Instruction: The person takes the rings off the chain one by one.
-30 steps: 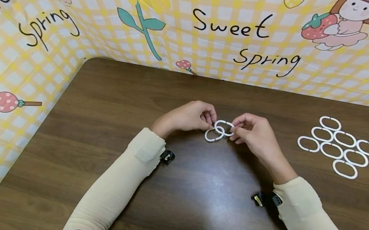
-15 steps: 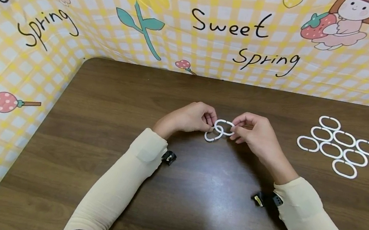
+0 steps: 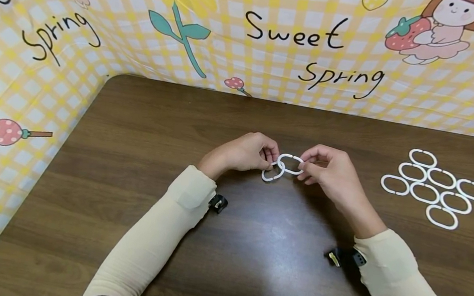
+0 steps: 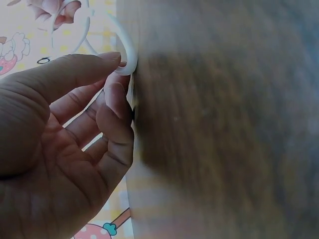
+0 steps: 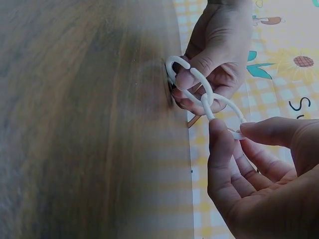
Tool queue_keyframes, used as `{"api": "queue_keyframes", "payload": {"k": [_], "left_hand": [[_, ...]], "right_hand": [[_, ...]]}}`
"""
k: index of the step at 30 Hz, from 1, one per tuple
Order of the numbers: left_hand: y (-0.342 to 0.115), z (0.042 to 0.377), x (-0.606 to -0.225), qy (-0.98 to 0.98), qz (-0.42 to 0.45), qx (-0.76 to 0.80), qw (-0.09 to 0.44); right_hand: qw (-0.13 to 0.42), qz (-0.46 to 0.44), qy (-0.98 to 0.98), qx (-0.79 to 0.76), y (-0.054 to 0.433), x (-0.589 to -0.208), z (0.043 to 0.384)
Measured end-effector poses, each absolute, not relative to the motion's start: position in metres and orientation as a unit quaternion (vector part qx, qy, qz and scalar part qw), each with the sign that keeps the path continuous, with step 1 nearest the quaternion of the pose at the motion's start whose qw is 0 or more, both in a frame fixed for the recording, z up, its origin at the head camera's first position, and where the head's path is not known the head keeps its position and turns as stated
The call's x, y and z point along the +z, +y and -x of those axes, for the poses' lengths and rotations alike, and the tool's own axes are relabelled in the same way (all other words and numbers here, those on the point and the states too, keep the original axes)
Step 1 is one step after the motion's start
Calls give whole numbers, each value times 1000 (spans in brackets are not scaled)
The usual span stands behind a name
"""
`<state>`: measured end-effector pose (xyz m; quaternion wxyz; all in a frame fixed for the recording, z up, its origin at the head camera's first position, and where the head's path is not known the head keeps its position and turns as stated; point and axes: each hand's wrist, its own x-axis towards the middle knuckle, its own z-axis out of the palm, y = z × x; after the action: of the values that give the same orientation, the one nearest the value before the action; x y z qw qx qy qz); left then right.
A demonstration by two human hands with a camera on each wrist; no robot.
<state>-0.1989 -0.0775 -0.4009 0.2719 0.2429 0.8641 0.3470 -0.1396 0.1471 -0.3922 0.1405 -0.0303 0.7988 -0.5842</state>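
Note:
Two white oval links are hooked through each other near the middle of the table in the head view. My left hand [image 3: 247, 153] pinches the left link [image 3: 272, 175] between thumb and fingers. At the far end of the right link [image 3: 291, 163], my right hand [image 3: 329, 173] pinches it with thumb and forefinger. The right wrist view shows a small gap in the left link [image 5: 202, 79] close to the left thumb. Up close in the left wrist view, the left link [image 4: 128, 47] passes between thumb and fingertip.
To the right lie several loose white oval links [image 3: 425, 193] in a flat cluster on the brown wooden table [image 3: 167, 123]. A yellow checked cloth [image 3: 280, 2] with printed pictures rises behind the table and along its left side. Each sleeve carries a small black wrist camera [image 3: 218, 203].
My right hand has shifted slightly right with its link, and the two links now sit a little farther apart while still hooked together. The left hand has barely moved.

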Motion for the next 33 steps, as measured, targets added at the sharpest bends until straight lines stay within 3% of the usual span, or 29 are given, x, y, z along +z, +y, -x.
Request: {"api": "queue_keyframes", "payload": {"k": [33], "left_hand": [[-85,198,-398,822,-232,434,286]], "right_hand": [[148,29,794,-589,160,-396,139]]}}
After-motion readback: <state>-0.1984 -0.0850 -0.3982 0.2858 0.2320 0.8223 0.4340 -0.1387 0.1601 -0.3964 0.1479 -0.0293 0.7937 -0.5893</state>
